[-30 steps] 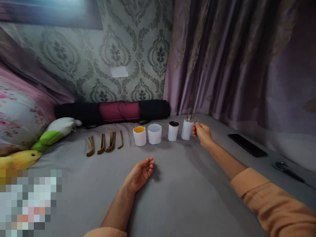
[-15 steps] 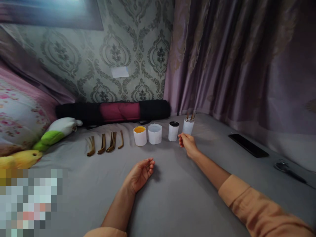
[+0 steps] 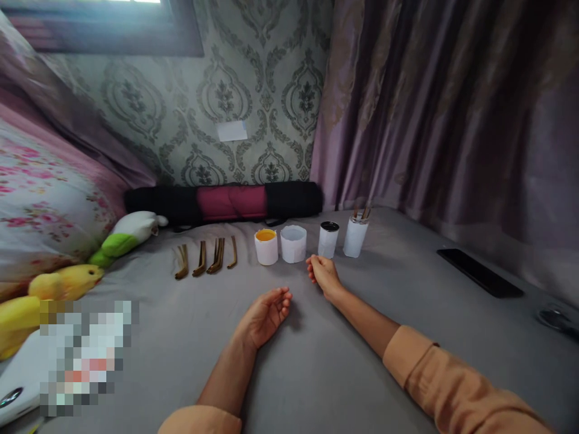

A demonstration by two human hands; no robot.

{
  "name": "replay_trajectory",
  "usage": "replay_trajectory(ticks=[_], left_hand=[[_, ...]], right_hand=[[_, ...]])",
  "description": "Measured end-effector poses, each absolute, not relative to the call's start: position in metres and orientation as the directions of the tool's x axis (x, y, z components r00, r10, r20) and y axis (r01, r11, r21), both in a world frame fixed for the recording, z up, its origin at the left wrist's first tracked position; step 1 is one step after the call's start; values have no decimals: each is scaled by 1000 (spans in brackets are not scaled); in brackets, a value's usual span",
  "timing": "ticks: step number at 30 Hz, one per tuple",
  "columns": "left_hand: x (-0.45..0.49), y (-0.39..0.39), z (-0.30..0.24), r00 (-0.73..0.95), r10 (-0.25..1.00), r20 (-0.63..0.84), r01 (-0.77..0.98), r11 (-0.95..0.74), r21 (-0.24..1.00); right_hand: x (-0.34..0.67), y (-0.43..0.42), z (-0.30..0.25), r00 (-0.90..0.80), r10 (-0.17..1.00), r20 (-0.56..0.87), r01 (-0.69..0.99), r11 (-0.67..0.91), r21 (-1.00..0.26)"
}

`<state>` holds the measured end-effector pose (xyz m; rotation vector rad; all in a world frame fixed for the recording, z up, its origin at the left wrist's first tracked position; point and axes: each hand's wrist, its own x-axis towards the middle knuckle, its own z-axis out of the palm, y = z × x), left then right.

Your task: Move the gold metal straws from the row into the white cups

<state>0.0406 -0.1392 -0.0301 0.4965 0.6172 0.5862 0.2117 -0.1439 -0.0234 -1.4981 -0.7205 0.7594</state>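
My left hand (image 3: 268,314) rests palm-up above the grey sheet, fingers loosely curled and nothing in it. My right hand (image 3: 324,275) is closed in front of the containers; whatever it may hold is hidden by the fingers. Just behind it stands a white-wrapped can with a black inside (image 3: 328,241). To its right is a white-wrapped jar (image 3: 356,238) with thin brown sticks poking out of the top. A white-wrapped container with a yellow inside (image 3: 266,250) and a wide white tub (image 3: 294,246) stand to the left.
Small bunches of thin, bent brown sticks (image 3: 216,258) lie left of the containers. Behind is a long black and maroon roll (image 3: 233,202). Plush toys (image 3: 67,280) sit at the left, with a blurred pale object nearby. A black phone (image 3: 479,273) lies at the right.
My right hand has moved left, away from beside the jar with sticks, to just in front of the black-topped can. My left hand stays nearly still. The camera view has turned slightly left.
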Motion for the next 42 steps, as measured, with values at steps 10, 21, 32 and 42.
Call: replay_trajectory(ticks=[10, 21, 32, 42], left_hand=[[40, -138, -31, 681, 635, -363, -373, 728, 575], [39, -136, -32, 687, 637, -351, -372, 723, 582], [39, -134, -32, 688, 632, -358, -357, 723, 591], [41, -133, -35, 681, 637, -362, -337, 711, 617]], right_hand=[[216, -141, -40, 580, 814, -12, 57, -56, -997], [219, -141, -40, 569, 822, 18, 93, -43, -995], [227, -139, -47, 555, 828, 76, 201, -45, -978], [229, -142, -53, 466, 864, 189, 430, -34, -902]])
